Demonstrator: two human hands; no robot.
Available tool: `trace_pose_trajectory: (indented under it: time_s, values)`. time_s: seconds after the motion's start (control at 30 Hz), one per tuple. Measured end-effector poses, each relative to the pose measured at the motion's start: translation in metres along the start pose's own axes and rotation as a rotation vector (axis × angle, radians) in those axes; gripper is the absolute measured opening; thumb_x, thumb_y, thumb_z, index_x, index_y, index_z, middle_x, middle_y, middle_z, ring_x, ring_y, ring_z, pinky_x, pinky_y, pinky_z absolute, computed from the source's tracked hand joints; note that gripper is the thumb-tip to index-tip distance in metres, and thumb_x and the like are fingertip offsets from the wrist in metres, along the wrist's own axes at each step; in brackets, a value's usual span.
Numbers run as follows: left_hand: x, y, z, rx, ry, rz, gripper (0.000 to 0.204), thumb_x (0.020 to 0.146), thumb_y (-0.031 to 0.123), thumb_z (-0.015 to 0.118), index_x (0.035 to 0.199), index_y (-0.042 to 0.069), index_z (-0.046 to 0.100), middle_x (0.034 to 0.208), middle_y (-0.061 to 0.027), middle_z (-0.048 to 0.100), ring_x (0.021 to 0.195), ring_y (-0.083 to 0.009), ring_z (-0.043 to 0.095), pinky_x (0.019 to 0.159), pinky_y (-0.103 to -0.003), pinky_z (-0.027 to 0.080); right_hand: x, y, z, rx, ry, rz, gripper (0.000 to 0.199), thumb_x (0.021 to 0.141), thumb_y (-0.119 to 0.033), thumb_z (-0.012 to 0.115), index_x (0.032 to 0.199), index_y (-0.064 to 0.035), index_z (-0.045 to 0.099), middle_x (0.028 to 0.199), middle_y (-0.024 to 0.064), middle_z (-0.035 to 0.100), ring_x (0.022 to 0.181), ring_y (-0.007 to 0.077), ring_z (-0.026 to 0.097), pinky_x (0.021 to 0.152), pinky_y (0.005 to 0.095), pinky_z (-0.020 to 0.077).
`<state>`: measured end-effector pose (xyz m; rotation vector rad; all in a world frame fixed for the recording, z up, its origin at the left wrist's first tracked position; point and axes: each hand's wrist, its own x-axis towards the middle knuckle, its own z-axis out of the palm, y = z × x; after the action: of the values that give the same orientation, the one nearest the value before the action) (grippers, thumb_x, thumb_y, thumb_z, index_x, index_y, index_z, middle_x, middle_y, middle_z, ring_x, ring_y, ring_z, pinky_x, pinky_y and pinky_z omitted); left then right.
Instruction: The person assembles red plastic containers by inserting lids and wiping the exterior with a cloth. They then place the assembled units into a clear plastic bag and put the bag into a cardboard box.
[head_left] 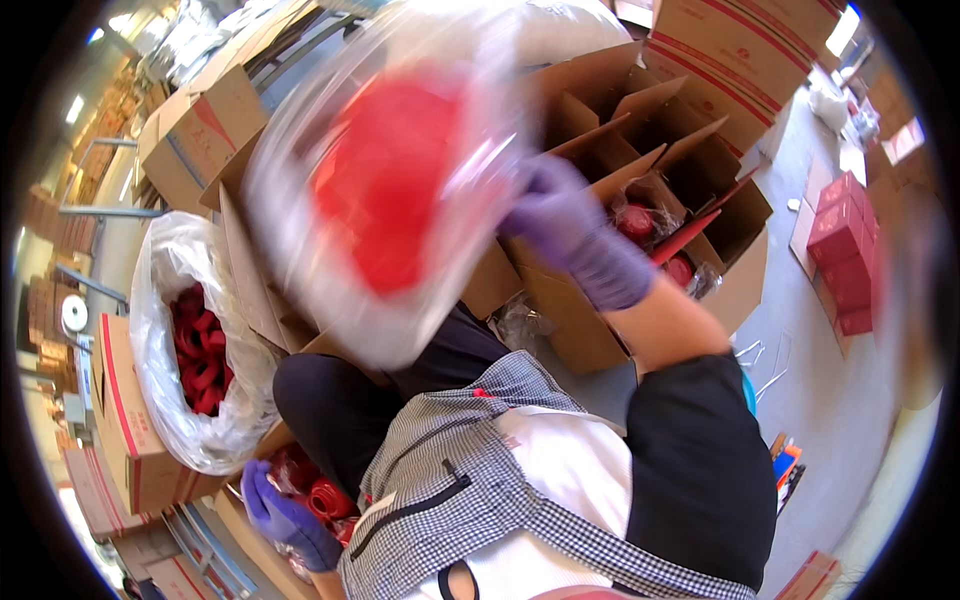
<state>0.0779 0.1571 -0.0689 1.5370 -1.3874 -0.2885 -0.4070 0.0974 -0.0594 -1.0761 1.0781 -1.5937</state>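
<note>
Fingers (526, 205) of the right hand (562, 217) grasp the red-filled clear bag (385, 190), held left of the divided carton (567, 320); whether the left hand (287, 517) grips the red containers (328, 498) cannot be determined; the step appears to be bag transfer, likely next requiring steady, snag-free placement.

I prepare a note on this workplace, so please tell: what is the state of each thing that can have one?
Clear plastic bag, raised, blurred, with red contents
Right hand, gloved, closed on the bag
Left hand, gloved, beside round red pieces, grip unclear
Divided carton, open, partly filled
Clear liner, open at top, with curved red parts inside
Red boxes, stacked
</note>
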Motion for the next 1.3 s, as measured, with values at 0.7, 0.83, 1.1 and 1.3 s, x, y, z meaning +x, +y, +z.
trace_pose_trajectory:
  time_s: [0.7,0.83,1.1,1.3]
  values:
    - [-0.009,-0.002,0.17,-0.232,-0.578,-0.142,0.018,0.09,-0.003,0.063,0.105,-0.004,0.073,0.093,-0.0096,0.072,0.094,-0.0196,0.067,0.094,-0.031,0.05,0.126,-0.052,-0.269,-0.394,0.383,0.448,0.032,0.074,-0.004,0.059,0.105,-0.0098,0.061,0.081,-0.0003,0.059,0.061,0.011,0.053,0.057,0.0256,0.0454]
    - [-0.013,-0.008,0.173,-0.216,-0.631,-0.178,0.019,0.09,-0.001,0.063,0.106,-0.002,0.073,0.093,-0.0105,0.073,0.094,-0.0225,0.068,0.094,-0.034,0.05,0.129,-0.016,-0.275,-0.551,0.236,0.542,0.035,0.074,-0.005,0.063,0.109,-0.0087,0.064,0.092,0.0014,0.066,0.072,0.013,0.061,0.069,0.0287,0.0519]
    - [-0.015,-0.008,0.18,-0.037,-0.79,-0.04,0.02,0.087,0.007,0.066,0.105,0.002,0.074,0.096,-0.0154,0.073,0.099,-0.0313,0.068,0.091,-0.038,0.053,0.179,0.046,-0.272,-0.351,-0.41,0.809,0.051,0.085,-0.002,0.072,0.134,-0.0003,0.058,0.126,0.0124,0.068,0.111,0.0205,0.066,0.099,0.0354,0.0544]
    - [-0.013,-0.009,0.185,-0.036,-0.845,-0.092,0.02,0.087,0.006,0.065,0.104,0.001,0.073,0.099,-0.0156,0.072,0.102,-0.031,0.067,0.093,-0.038,0.052,0.191,0.09,-0.259,-0.99,-0.836,0.71,0.061,0.081,-0.007,0.075,0.137,0.0014,0.053,0.131,0.0166,0.064,0.117,0.0254,0.063,0.104,0.0386,0.0503]
